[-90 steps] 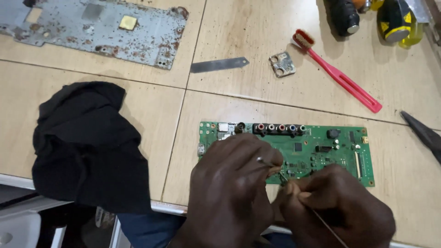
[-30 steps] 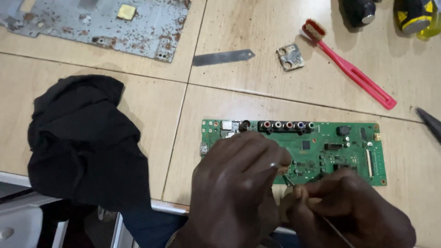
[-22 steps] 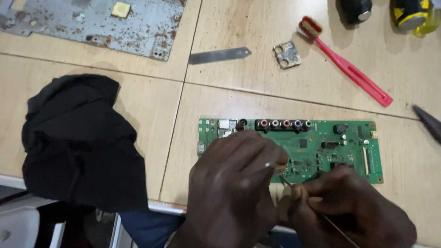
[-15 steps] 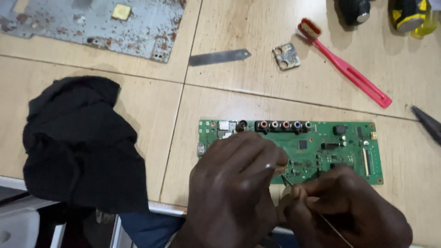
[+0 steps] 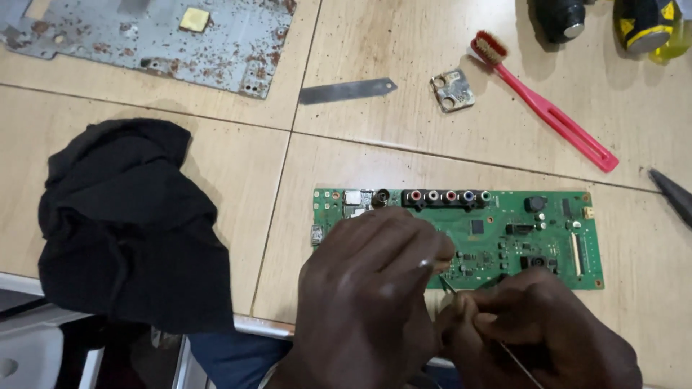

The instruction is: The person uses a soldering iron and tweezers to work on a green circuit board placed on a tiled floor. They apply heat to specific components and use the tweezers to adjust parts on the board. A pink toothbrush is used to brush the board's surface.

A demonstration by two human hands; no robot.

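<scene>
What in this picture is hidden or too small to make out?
- Head view: the left hand covers the circuit board's near left part.
- The thin tool in the right hand: its tip is hidden between the hands.
- Dark tools at the top right are cut off by the edge.

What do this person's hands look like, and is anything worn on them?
Both hands are bare: the left hand and the right hand show no gloves, rings or watch. No sleeve shows at either wrist. The short fingernails are unpainted.
</scene>
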